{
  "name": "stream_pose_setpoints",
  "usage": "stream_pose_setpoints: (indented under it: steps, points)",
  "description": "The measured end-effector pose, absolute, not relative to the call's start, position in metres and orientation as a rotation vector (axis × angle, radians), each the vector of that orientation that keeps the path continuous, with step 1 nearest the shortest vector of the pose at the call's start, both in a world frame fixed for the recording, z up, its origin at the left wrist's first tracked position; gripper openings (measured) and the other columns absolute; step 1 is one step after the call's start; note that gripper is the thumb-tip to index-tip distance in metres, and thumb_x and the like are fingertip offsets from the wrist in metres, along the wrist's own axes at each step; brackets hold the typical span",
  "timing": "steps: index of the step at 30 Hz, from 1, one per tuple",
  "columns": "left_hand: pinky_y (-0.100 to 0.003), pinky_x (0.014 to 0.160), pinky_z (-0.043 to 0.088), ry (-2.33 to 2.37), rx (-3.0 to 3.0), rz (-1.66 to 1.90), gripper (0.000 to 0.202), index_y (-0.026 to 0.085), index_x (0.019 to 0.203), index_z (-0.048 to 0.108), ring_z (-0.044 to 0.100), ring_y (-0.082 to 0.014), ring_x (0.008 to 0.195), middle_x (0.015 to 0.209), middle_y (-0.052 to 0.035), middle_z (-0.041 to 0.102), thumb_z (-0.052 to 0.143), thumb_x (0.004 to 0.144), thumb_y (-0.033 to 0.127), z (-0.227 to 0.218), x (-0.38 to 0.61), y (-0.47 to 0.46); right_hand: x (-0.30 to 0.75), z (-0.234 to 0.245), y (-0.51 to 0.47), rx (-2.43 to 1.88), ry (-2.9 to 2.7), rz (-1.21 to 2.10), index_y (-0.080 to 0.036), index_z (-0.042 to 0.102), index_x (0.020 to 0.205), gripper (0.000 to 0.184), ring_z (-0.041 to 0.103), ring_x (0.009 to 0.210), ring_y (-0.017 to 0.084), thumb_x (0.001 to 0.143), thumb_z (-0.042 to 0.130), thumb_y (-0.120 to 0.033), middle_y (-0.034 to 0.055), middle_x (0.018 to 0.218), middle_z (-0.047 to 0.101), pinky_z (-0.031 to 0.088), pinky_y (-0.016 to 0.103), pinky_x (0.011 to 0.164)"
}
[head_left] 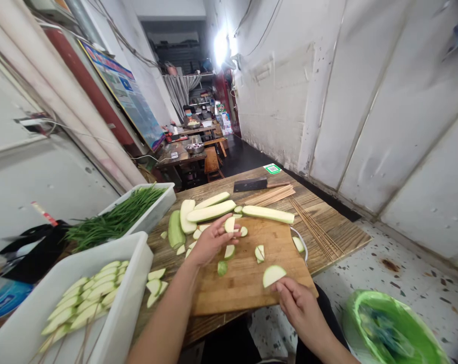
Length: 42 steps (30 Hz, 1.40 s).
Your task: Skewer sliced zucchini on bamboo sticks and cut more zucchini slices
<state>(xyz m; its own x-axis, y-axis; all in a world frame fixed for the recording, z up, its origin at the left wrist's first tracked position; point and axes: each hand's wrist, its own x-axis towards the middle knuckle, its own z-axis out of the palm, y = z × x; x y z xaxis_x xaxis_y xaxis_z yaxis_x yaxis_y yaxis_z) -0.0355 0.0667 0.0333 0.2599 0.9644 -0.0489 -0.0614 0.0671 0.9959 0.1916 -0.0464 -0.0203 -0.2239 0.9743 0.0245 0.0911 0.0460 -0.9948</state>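
— Well, where are your hands?
— Nearest, my right hand (299, 306) touches a half-round slice (273, 275) on the cutting board (244, 290); gripping or not, I cannot tell. Farther off, my left hand (212, 243) pinches a smaller slice (229, 224), with long zucchini strips (210, 211) beyond.

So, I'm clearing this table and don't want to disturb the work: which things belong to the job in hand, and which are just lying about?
In hand: left hand pinching a small slice; right hand touching a large slice; cutting board; cut vegetable strips; bamboo skewers; white tray of skewered slices.
Lying about: cleaver; tray of chives; green bin.
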Motion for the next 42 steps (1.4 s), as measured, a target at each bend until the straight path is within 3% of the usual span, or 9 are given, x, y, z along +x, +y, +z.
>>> stream_pose_setpoints:
  steps: [3,6,10,15,21,28,32,35,42]
  points:
    - [-0.019,0.053,0.046,0.871,0.979,1.061,0.049,0.019,0.116,0.047,0.061,-0.011,0.064,0.095,-0.0079,0.063,0.066,0.07,0.019,0.029,-0.033,0.054,0.189,-0.012,-0.052,-1.135,-1.545,1.29,-0.017,0.052,0.078,0.028,0.026,0.044,0.008,0.092,0.037,-0.037,-0.0081,0.051,0.027,0.02,0.021,0.041]
    - [-0.012,0.039,0.034,0.831,0.804,1.147,0.019,0.013,0.088,0.054,0.046,-0.0017,0.045,0.077,-0.0027,0.061,0.064,0.073,0.022,0.022,-0.033,0.051,0.186,-0.008,-0.057,-1.117,-1.588,1.28,-0.017,0.051,0.075,0.029,0.028,0.046,0.009,0.092,0.037,-0.036,-0.0073,0.052,0.029,0.022,0.02,0.043]
    - [-0.011,0.033,0.026,0.849,0.543,1.155,0.013,0.013,0.077,0.051,0.038,-0.0006,0.039,0.065,0.0002,0.056,0.06,0.077,0.022,0.018,-0.031,0.049,0.181,-0.007,-0.064,-1.094,-1.623,1.242,-0.016,0.053,0.076,0.031,0.03,0.046,0.009,0.091,0.037,-0.038,-0.0069,0.052,0.03,0.024,0.02,0.043]
    - [-0.011,0.031,0.026,0.848,0.298,1.097,0.012,0.013,0.073,0.05,0.034,-0.0011,0.034,0.052,0.0046,0.046,0.053,0.081,0.021,0.024,-0.024,0.043,0.18,-0.008,-0.067,-1.085,-1.681,1.215,-0.016,0.055,0.077,0.03,0.031,0.046,0.009,0.09,0.037,-0.036,-0.0062,0.052,0.032,0.026,0.019,0.042]
    - [-0.017,0.051,0.051,0.948,0.171,1.155,0.013,0.01,0.092,0.056,0.06,-0.0082,0.058,0.078,-0.0072,0.065,0.054,0.081,0.017,0.03,-0.023,0.041,0.184,-0.008,-0.066,-1.109,-1.757,1.189,-0.016,0.054,0.08,0.029,0.034,0.047,0.01,0.092,0.035,-0.035,-0.0052,0.053,0.033,0.028,0.019,0.042]
    - [-0.013,0.037,0.04,1.02,0.317,1.262,0.005,0.011,0.082,0.057,0.048,-0.0032,0.04,0.068,-0.0047,0.064,0.056,0.08,0.015,0.024,-0.022,0.042,0.185,-0.004,-0.067,-1.093,-1.796,1.165,-0.017,0.053,0.076,0.029,0.038,0.049,0.01,0.092,0.035,-0.033,-0.0019,0.06,0.044,0.028,0.019,0.043]
    - [-0.021,0.057,0.053,1.084,0.386,1.27,0.011,0.009,0.088,0.057,0.064,-0.0125,0.064,0.08,-0.0109,0.067,0.054,0.081,0.017,0.024,-0.021,0.041,0.185,-0.006,-0.067,-1.102,-1.799,1.167,-0.017,0.052,0.076,0.029,0.04,0.052,0.011,0.092,0.034,-0.032,-0.0013,0.061,0.046,0.028,0.019,0.043]
    - [-0.03,0.074,0.054,1.044,0.364,1.241,0.012,0.009,0.092,0.056,0.065,-0.0198,0.087,0.094,-0.0156,0.066,0.051,0.083,0.016,0.027,-0.021,0.041,0.185,-0.007,-0.067,-1.107,-1.803,1.169,-0.017,0.053,0.076,0.029,0.041,0.053,0.011,0.092,0.034,-0.032,-0.0011,0.062,0.046,0.028,0.019,0.043]
    - [-0.034,0.078,0.054,1.004,0.285,1.222,0.01,0.01,0.091,0.055,0.064,-0.0214,0.09,0.096,-0.0167,0.066,0.05,0.083,0.012,0.032,-0.02,0.041,0.185,-0.007,-0.066,-1.108,-1.808,1.165,-0.017,0.054,0.077,0.029,0.041,0.052,0.011,0.092,0.034,-0.033,-0.0011,0.061,0.047,0.03,0.019,0.044]
